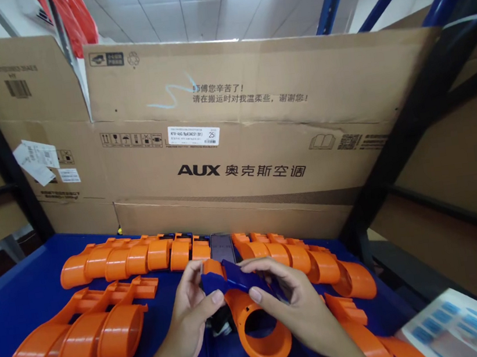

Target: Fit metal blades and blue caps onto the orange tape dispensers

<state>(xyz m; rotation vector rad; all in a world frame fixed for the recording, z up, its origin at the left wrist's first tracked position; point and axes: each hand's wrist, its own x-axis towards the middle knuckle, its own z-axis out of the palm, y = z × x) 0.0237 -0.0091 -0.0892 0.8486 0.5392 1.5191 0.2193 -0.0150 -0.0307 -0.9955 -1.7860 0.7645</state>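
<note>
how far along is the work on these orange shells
Early, it seems. Done: no shell set aside looks fitted with anything yet. In hand: the left hand steadies one orange shell while the right hand holds a blue piece against its top. Left: the back row, the left group and the right row of shells lie bare orange.

Left hand (pixel 192 313), right hand (pixel 296 302) gripping orange-and-blue part (pixel 247 312), blue table (pixel 12 296)

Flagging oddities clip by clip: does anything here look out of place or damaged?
A dark phone lies amid the back row of orange shells, breaking the line. A white label on the left cardboard box peels off crooked. The held shell looks intact.
</note>
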